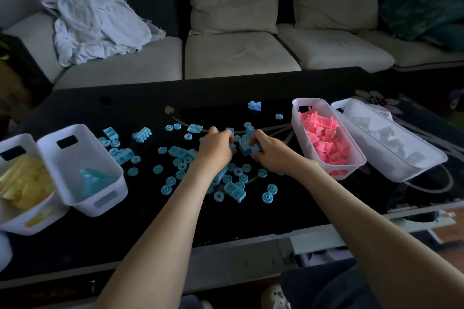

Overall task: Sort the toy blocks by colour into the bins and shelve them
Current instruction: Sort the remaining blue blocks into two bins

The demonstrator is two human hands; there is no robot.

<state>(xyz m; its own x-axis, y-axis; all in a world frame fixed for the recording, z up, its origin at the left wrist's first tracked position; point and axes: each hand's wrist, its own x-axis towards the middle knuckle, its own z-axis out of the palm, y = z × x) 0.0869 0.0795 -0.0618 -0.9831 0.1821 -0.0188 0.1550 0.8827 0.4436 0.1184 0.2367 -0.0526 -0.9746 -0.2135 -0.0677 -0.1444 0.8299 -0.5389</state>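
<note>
Left hand (217, 148) and right hand (270, 152) each curl around small light-blue plastic toy blocks (233, 189) strewn across the middle of the glossy black worktop (150, 221), pieces likely light, stiff and slippery, best pinched by their sides, their white plastic bin (75, 158) at nine o'clock.

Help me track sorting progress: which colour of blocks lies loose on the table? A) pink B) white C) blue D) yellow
C: only blue blocks lie scattered on the table; the pink blocks sit in a bin.
</note>
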